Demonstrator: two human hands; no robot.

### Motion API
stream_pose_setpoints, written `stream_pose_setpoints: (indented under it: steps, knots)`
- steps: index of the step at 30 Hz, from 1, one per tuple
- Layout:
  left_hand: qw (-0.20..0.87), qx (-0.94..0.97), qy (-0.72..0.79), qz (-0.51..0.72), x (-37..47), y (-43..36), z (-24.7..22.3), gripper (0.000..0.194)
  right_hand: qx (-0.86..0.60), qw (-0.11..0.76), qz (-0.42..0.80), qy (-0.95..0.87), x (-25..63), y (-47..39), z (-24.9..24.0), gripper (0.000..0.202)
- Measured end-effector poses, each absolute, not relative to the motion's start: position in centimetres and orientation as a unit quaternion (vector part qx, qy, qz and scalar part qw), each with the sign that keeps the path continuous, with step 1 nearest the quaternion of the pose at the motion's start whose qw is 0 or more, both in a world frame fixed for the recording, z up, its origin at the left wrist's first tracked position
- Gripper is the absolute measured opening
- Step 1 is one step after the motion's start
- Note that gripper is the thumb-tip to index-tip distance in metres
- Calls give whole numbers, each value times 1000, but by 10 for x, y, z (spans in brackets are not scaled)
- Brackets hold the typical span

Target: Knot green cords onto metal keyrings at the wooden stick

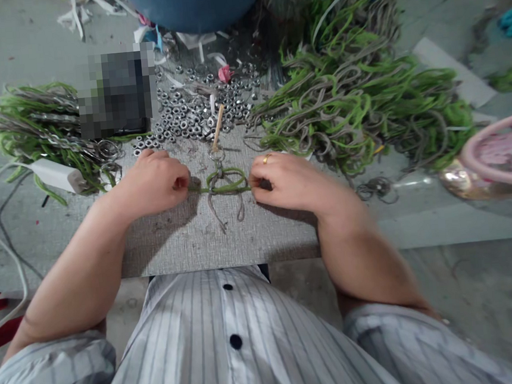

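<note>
A green cord (226, 188) runs sideways between my two hands, looped and knotted with a grey cord (214, 212) whose ends hang toward me. My left hand (156, 180) is closed on the left end of the green cord. My right hand (282, 181), with a ring on one finger, pinches its right end. Above the knot sits a metal ring (217, 156), with a small wooden stick (218, 128) standing at it. The fingertips of both hands are partly hidden.
Many metal nuts (178, 118) lie behind my hands. Green and grey cord piles (359, 99) flank them, the left one with chains and key rings (107, 149). A blue tub (197, 6) stands at the back, a white charger (60, 175) at left, a pink-rimmed basket (472, 155) at right.
</note>
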State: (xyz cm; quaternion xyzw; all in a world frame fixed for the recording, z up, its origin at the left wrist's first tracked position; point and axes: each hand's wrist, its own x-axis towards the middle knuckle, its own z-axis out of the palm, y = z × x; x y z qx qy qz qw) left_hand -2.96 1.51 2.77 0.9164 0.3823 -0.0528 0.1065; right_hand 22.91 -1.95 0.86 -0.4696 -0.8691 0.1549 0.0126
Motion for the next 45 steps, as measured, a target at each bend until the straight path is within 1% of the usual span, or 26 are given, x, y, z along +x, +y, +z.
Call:
stream_pose_setpoints:
  steps: [5, 8, 10, 12, 14, 16, 18, 21, 23, 27, 31, 40, 45]
  knots:
    - [82, 898, 420, -102, -28, 14, 31, 16, -480, 6, 153, -864, 229, -19, 9, 11]
    - [77, 895, 422, -120, -26, 13, 33, 17, -483, 21, 155, -861, 230, -19, 7, 8]
    - [77, 897, 419, -121, -26, 13, 33, 19, -494, 71, 151, -853, 229, -20, 4, 3]
    - [72, 898, 417, -120, -26, 13, 32, 22, -501, 158, 140, -839, 226, -21, 1, 13]
    - [64, 900, 416, -118, -25, 13, 30, 24, -489, 245, 131, -827, 220, -22, -4, 17]
    - [61, 903, 409, -114, -24, 13, 28, 25, -464, 287, 127, -828, 212, -24, -9, 18]
    - [62, 905, 407, -110, -23, 12, 27, 26, -445, 287, 125, -839, 204, -25, -14, 25]
    - [66, 906, 406, -99, -21, 11, 25, 28, -423, 257, 109, -862, 192, -26, -22, 34]
    - [67, 909, 402, -83, -20, 10, 24, 27, -415, 234, 96, -874, 186, -26, -25, 36]
    - [67, 912, 398, -69, -19, 8, 22, 24, -416, 194, 98, -883, 181, -26, -25, 30]
    - [58, 912, 401, -69, -20, 8, 22, 24, -426, 180, 119, -879, 184, -26, -21, 23]
    - [26, 897, 427, -108, -23, 10, 28, 22, -412, 200, 173, -872, 199, -22, -18, 12]
    - [11, 892, 443, -86, -26, 10, 25, 22, -387, 221, 179, -877, 202, -20, -21, 12]
